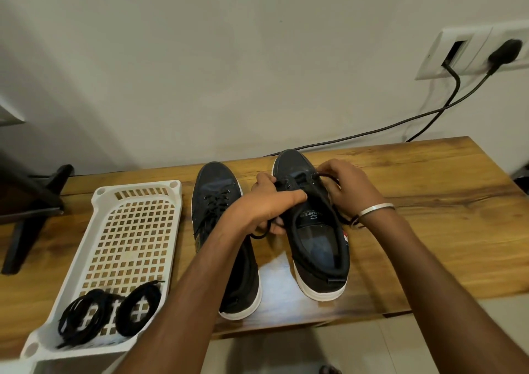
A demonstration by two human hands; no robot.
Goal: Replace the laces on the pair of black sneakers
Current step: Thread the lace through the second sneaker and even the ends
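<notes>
Wooden surface [429,202] against a pale wall. Two black sneakers with white soles, toes toward the wall: left sneaker [217,202] laced, standing beside a white perforated tray [94,227]; right sneaker [315,242] partly unlaced, tongue showing. Left hand [269,202] grips the right sneaker's near side, fingers curled over the eyelets, a loop of black lace [259,232] hanging below it. Right hand [340,184] pinches the lace at the far eyelets; silver bangle [376,209] on its wrist. Two coiled black laces [114,316] lie in the tray's near end.
</notes>
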